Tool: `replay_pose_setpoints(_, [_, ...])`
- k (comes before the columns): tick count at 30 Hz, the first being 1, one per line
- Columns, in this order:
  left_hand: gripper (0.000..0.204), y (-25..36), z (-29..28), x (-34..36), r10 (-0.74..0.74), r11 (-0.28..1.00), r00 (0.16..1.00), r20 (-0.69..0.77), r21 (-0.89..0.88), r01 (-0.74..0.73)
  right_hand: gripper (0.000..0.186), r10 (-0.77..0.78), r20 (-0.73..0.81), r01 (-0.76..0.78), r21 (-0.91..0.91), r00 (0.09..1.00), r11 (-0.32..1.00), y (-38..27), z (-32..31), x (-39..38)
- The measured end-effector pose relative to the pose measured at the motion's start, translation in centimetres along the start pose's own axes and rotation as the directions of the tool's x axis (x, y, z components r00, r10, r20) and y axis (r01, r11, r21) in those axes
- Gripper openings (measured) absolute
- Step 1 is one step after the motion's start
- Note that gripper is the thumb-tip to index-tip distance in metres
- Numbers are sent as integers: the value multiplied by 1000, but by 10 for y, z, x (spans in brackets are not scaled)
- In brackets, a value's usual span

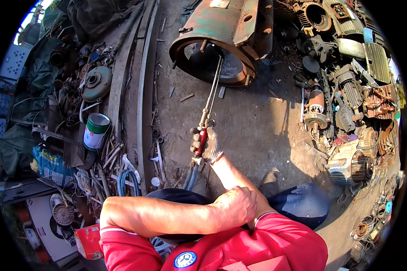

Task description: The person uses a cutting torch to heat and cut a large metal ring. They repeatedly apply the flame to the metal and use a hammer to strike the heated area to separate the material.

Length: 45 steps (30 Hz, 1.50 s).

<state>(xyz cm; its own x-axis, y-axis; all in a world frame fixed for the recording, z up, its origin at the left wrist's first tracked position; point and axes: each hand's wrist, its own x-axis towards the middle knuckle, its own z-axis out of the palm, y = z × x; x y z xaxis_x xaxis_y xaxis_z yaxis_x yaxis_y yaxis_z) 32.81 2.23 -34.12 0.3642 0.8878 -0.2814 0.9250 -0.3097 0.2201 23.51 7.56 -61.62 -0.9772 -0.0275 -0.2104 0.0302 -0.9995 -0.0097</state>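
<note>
My right hand (210,145), in a knitted work glove with dark grip patches, is closed around the red handle of a gas cutting torch (203,141). The torch's long thin tubes reach away from me into the open end of a rusty, green-painted metal housing (215,25). Its tip is hard to make out in the shadow there. Blue hoses (191,177) run from the handle's near end toward my legs. My bare left hand (236,205) lies across my right arm near the elbow, closed, its fingers curled under and partly hidden.
Long metal beams (145,90) lie on the left. Beyond them are a green-and-white paint can (96,131), a rounded metal cover (96,83) and scrap. At right are motor parts (348,88), a finned motor (348,165) and a loose glove (316,156) on the ground.
</note>
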Motion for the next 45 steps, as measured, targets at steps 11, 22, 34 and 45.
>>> replay_pose_setpoints(11, [18, 1, 3, 5, -18, 1000, 1000, 16, -20, 18, 61, -17, -107, 9, -79, 994, 997, -2, 35, -4])
replay_pose_setpoints(22, [18, -1, 3, 3, -8, 1000, 1000, -13, -17, 7, 63, -32, -96, 27, -54, 995, 998, -3, 18, -3])
replay_pose_setpoints(34, [18, 1, 3, 4, -23, 999, 1000, -7, -28, 22, 56, -4, -127, -5, -73, 992, 997, -1, 38, 3])
replay_pose_setpoints(45, [17, 1, 0, 4, -19, 999, 1000, -7, -47, 19, 60, -63, -100, 59, -40, 993, 997, 1, 34, -4])
